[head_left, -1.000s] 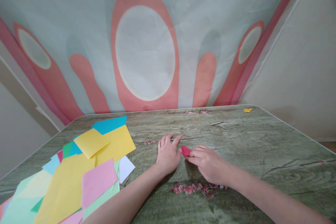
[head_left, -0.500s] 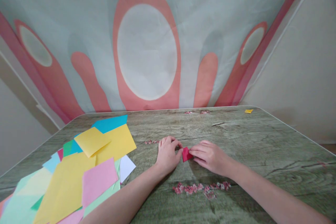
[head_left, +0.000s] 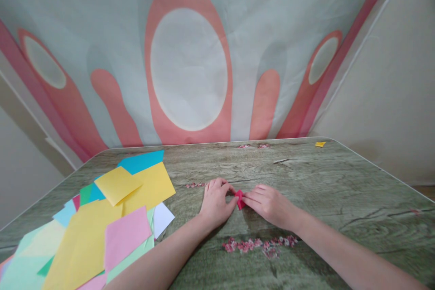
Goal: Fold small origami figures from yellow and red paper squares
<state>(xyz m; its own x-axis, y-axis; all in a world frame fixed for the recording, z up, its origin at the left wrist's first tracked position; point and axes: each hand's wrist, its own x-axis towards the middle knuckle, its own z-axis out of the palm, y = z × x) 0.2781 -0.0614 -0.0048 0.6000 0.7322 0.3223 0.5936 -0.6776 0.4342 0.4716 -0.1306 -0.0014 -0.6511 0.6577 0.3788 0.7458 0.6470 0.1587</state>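
A small folded piece of red paper (head_left: 240, 201) lies between my hands on the wood-patterned table (head_left: 299, 176). My left hand (head_left: 216, 202) rests on the table and pinches the paper's left side between thumb and fingers. From the right, my right hand (head_left: 268, 204) has its fingertips closed on the other side of the paper. The fingers cover much of the paper, so its folds are hard to make out.
To the left spreads a loose pile of coloured paper sheets, with yellow (head_left: 90, 235), pink (head_left: 127, 238), blue (head_left: 144, 161) and white (head_left: 163, 219) pieces. A small yellow folded paper (head_left: 320, 144) lies near the far right edge. Behind the table hangs a patterned cloth (head_left: 188, 70).
My left thumb and fingers have closed onto the red paper, and my right fingertips have come nearer to them. Less of the paper shows now. The view has shifted slightly.
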